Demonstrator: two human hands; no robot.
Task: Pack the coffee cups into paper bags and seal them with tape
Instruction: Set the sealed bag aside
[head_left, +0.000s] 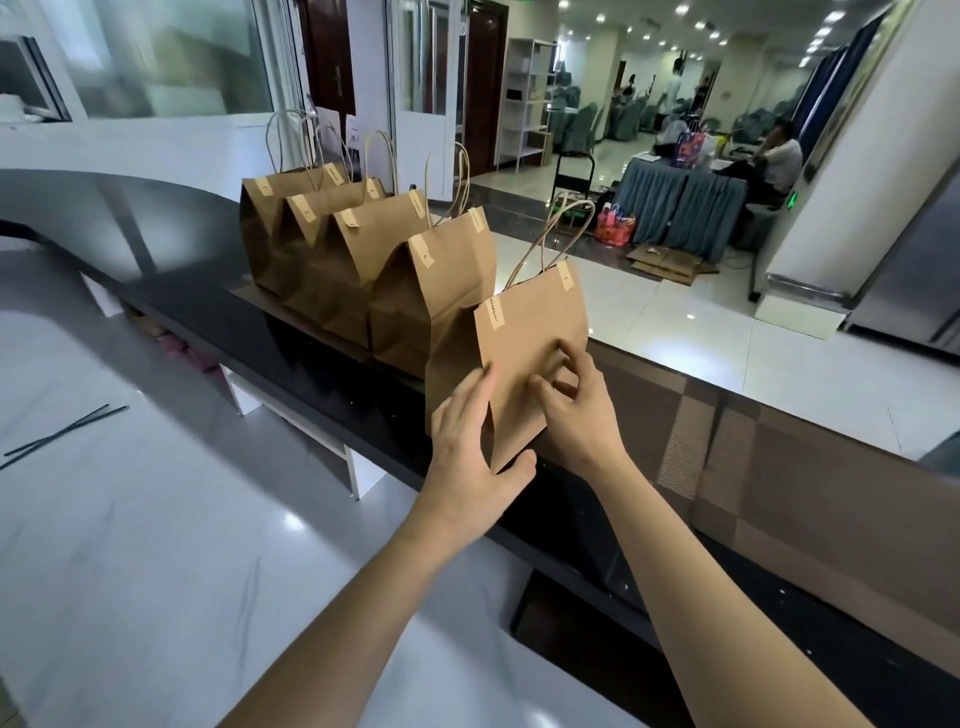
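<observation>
I have the near bag (524, 353) in both hands, up on the black counter (208, 291), close to its front edge. It is the last one in a row w/ four more bags (363, 260) behind it, going back toward the far left end. All of them have their tops folded shut w/ small tape bits (565, 281) near the top corners. I can't see the cups; I guess they are inside.

My left hand (470, 447) lies flat on the bag's left side, fingers straight, thumb under the bottom corner. My right hand (574, 402) has bent fingers that press or pinch at the front of the bag. I can't tell if there is tape under them. The hands sit close together, both on the bag.

To do this well, I think I should:
- keep the left hand still so the bag can't tip or slide off the edge
- press soft, bc cups inside could squash or spill
- rub any tape flat so it sticks
- set the bag straight, in line w/ the others, handles (550, 244) up

Two black sticks (62, 428) lie on the white table (156, 545) at my left.
</observation>
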